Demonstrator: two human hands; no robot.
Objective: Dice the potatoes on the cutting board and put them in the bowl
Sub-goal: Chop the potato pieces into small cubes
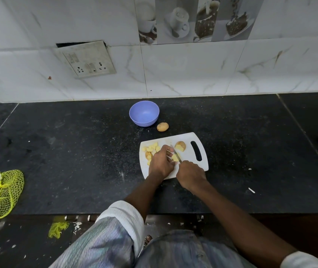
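Potato pieces (151,148) — pale yellow cubes — lie on the white plastic cutting board (188,138). The left hand (161,163) pinches a piece under the steel knife (175,154), gripped by the right hand (191,174). A whole brown potato (162,126) sits beside the lilac plastic bowl (144,113).

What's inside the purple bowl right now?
Nothing shows inside the purple bowl: its visible interior is bare. The near inner wall is hidden by the rim. The diced pieces lie on the cutting board, and a whole potato sits beside the bowl.
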